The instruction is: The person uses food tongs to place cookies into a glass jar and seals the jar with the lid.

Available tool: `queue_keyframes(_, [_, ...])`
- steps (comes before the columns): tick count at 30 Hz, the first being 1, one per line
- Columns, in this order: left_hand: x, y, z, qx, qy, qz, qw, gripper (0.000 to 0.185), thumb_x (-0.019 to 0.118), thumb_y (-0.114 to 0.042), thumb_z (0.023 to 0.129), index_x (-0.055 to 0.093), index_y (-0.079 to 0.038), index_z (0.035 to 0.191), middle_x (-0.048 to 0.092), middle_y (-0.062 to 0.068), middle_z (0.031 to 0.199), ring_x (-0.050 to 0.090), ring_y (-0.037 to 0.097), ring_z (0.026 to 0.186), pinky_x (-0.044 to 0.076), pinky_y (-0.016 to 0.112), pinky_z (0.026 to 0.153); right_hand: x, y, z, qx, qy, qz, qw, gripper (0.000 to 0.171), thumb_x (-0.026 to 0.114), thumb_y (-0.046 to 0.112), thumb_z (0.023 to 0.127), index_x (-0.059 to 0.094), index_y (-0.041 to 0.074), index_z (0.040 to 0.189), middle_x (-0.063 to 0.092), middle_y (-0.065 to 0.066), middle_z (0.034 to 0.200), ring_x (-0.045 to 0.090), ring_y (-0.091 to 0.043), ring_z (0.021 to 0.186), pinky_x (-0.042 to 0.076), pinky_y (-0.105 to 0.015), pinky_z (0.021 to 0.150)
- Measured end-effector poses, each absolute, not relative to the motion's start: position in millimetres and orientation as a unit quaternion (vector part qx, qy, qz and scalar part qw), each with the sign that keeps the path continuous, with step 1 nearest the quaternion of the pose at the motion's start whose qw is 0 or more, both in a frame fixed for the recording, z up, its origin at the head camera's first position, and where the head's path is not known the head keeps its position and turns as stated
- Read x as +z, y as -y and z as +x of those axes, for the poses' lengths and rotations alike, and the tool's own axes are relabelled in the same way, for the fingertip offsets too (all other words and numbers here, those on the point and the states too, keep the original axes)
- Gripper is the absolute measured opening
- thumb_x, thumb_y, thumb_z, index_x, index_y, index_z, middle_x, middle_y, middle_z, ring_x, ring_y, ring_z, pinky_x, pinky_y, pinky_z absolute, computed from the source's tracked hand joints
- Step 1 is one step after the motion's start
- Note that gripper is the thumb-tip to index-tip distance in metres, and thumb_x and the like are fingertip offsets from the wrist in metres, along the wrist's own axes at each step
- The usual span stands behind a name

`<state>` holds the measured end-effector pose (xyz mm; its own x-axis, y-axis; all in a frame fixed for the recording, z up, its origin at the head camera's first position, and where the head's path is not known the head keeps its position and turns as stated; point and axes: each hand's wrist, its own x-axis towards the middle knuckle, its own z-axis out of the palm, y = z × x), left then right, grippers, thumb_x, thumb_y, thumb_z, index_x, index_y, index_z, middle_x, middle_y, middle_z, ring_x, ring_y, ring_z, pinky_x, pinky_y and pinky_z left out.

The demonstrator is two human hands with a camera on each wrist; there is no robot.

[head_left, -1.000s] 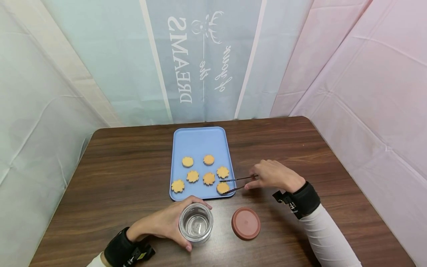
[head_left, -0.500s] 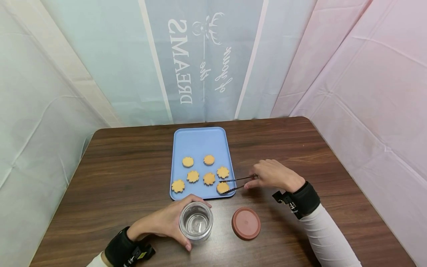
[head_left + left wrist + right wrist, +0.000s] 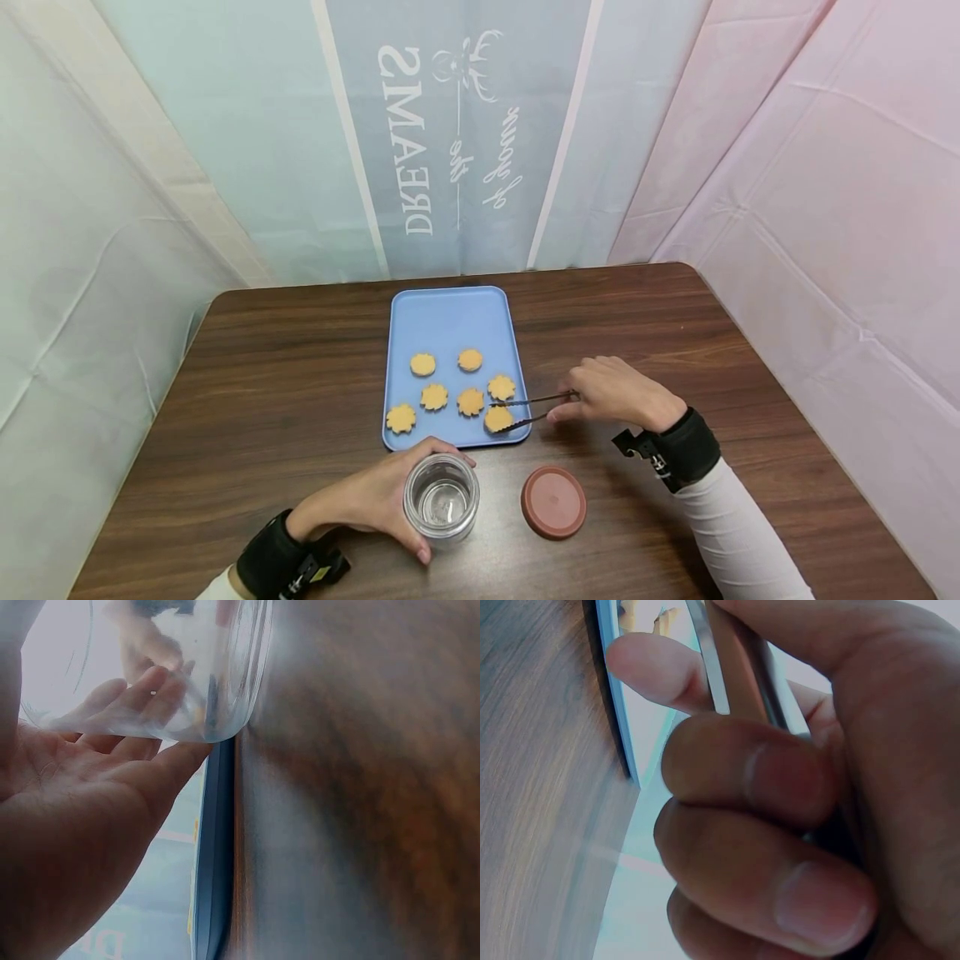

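Observation:
My left hand (image 3: 382, 500) curls round the side of a clear glass jar (image 3: 441, 500), which stands uncovered with nothing inside; the left wrist view shows fingers behind the glass (image 3: 180, 712). In my right hand (image 3: 611, 392) is a pair of dark tongs (image 3: 536, 402), its arms spread over the near right corner of a blue tray (image 3: 450, 317). Between the tong tips lies a yellow cookie (image 3: 498, 419). The right wrist view has fingers (image 3: 742, 765) wrapped round the tongs' handle (image 3: 739, 667). Several more scalloped cookies (image 3: 470, 402) lie on the tray.
A round reddish-brown lid (image 3: 553, 502) lies on the dark wooden table (image 3: 300, 375), right of the jar. Pale cloth curtains (image 3: 262, 125) hang close behind the table and at both sides.
The tong tips and the cookie between them have shifted slightly left on the tray. The left hand and jar have stayed in place.

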<state>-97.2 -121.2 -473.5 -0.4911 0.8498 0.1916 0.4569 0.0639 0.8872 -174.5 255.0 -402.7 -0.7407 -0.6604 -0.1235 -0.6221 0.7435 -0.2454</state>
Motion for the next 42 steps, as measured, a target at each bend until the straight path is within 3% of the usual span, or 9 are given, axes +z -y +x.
queue_keyframes(17, [-473,121,-97,0.483,-0.721,0.467,0.170,0.103,0.104,-0.027,0.067,0.042,-0.018,0.149,0.061,-0.001,0.146,0.059,0.019,0.133,0.045,0.039,0.117,-389,-255,-168,-0.102,-0.930,-0.346,0.070,0.049,0.077,0.052,0.093,0.046,0.027,0.065,0.027,0.017,0.063,0.028,0.001,0.056,0.021,-0.022,0.053])
queue_keyframes(29, [-476,121,-98,0.493,-0.719,0.456,0.180,0.100,0.103,-0.021,0.068,0.042,-0.021,0.149,0.060,-0.004,0.148,0.059,0.018,0.134,0.044,0.039,0.117,-374,-252,-157,-0.087,-0.925,-0.368,0.030,0.049,0.076,0.055,0.093,0.044,0.029,0.066,0.026,0.019,0.060,0.028,0.004,0.053,0.019,-0.022,0.052])
queue_keyframes(42, [-480,121,-98,0.489,-0.736,0.432,0.183,0.101,0.103,-0.030,0.067,0.044,-0.023,0.148,0.064,-0.004,0.139,0.063,0.024,0.129,0.047,0.037,0.114,-363,-249,-142,-0.081,-0.915,-0.396,-0.021,0.048,0.079,0.053,0.091,0.045,0.029,0.066,0.026,0.022,0.058,0.027,0.006,0.051,0.020,-0.021,0.049])
